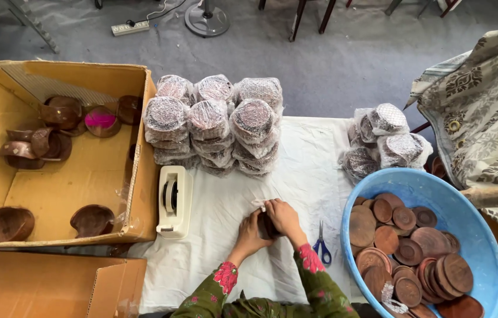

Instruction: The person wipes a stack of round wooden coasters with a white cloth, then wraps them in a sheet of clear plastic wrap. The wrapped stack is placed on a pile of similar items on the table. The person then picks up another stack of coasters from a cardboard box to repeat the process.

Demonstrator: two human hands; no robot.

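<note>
My left hand [250,232] and my right hand [285,217] meet over the white cloth [302,165], both closed around a small dark brown wooden piece [267,227]. A scrap of clear wrap or tape [259,204] sticks up by my right fingers. Blue-handled scissors [321,247] lie just right of my right wrist. A cream tape dispenser [173,200] stands to the left of my hands.
Stacks of plastic-wrapped wooden bowls [213,121] sit behind my hands, with more wrapped bundles [384,144] at the right. A blue basin [478,235] holds several brown wooden discs. An open cardboard box [84,182] at left contains loose wooden bowls. A patterned cloth [490,123] hangs at right.
</note>
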